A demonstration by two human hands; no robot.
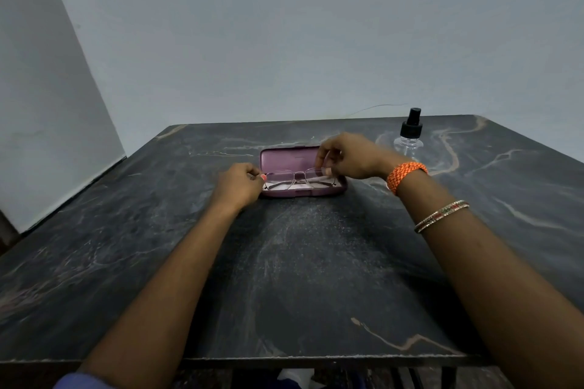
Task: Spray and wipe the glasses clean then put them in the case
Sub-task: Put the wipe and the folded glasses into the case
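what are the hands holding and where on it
Both hands pinch the thin metal-framed glasses over the open purple case: left hand at its left end, right hand at its right lens.

place: plain room, likely a home | shown by: dark marble-look table [300, 278] against bare pale walls [252, 25]

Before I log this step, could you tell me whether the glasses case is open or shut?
Open: the purple case has its lid raised, lining exposed, and the glasses sit over its tray.
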